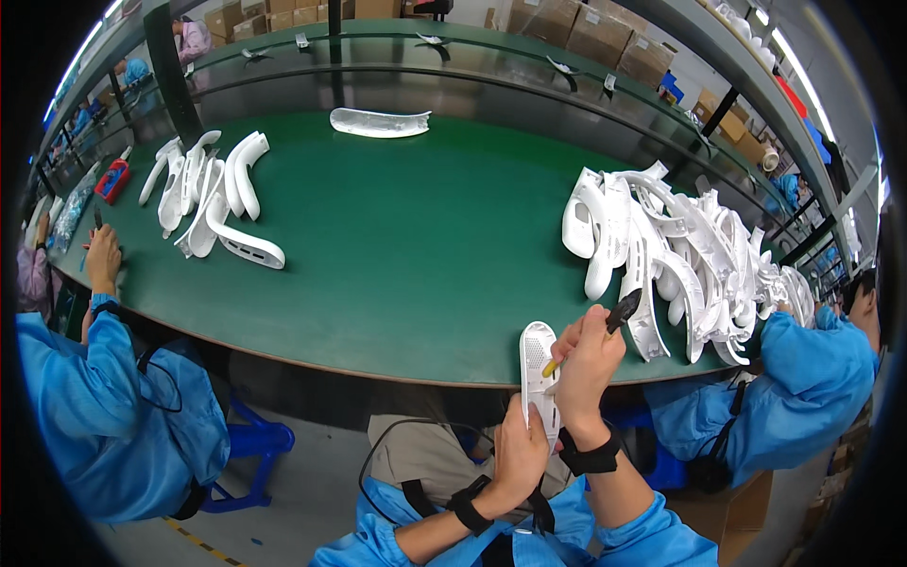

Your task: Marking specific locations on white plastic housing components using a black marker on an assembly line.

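1. Holding a long white plastic shell (539, 378) upright over the near edge of the green desk (416, 255), the left hand (520, 454) has its grip clenched around the lower end of that part
2. The shell's rounded upper end sits just above the desk's edge, and its perforated face is turned toward the camera
3. The right hand (586, 364) has its grip closed on a pen-like tool (593, 331) with a black upper part and a yellow tip
4. The yellow tip touches the right side of the shell near its middle, and the black end slants up and to the right
5. Both wrists wear black straps, and both forearms are in blue sleeves that come in from the lower edge
6. A big heap of white curved parts (680, 255) lies on the desk just to the right of the hands, its nearest pieces close to the right hand
7. A smaller group of white curved parts (213, 194) lies on the far left of the desk, well apart from the hands
8. One single white curved part (380, 122) lies alone at the far edge of the desk
9. A person in a blue coat (113, 416) sits at the left, with one hand resting on the desk's edge
10. Another person in a blue coat (803, 378) sits at the right, beside the big heap
11. Brown cardboard boxes (605, 33) stand on the shelf behind the desk
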Demonstrator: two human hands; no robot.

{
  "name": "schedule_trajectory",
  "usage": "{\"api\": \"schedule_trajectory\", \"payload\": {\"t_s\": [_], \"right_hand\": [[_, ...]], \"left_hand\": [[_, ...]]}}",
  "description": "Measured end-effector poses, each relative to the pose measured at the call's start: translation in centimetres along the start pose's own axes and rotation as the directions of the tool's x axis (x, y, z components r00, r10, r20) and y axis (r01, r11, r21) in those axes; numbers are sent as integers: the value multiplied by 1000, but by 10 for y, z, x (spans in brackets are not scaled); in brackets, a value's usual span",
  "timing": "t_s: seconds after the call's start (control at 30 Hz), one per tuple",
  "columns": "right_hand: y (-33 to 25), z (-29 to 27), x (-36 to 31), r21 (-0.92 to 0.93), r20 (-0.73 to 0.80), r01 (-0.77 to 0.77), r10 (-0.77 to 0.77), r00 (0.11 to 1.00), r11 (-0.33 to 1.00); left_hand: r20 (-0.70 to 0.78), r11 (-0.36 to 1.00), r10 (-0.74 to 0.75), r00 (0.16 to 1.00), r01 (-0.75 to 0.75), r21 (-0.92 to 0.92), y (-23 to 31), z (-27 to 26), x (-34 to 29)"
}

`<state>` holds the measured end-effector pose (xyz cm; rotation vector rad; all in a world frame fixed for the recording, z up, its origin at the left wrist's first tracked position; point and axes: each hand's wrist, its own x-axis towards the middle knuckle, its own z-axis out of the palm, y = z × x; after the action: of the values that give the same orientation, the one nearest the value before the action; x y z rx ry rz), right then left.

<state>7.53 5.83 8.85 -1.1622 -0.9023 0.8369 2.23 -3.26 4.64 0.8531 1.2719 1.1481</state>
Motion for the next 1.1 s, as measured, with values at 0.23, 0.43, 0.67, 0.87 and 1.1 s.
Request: {"api": "schedule_trajectory", "payload": {"t_s": [0.23,0.43,0.67,0.87,1.1], "right_hand": [[-7,-5,-13,136,68,-39,30,997,990],[-1,-7,-11,140,76,-50,40,996,989],[-7,0,-19,-368,209,248,-180,961,896],[-20,-41,-4,318,-46,219,-216,975,923],[-8,-78,6,425,-53,56,-37,998,903]], "left_hand": [[-40,997,73,997,-74,-18,-8,0,2],[-58,993,110,992,-107,42,-3,2,4],[-18,976,150,988,-146,163,-17,-3,3],[144,978,-97,985,121,-171,21,-27,10],[274,961,-150,950,205,-185,126,-36,168]]}}
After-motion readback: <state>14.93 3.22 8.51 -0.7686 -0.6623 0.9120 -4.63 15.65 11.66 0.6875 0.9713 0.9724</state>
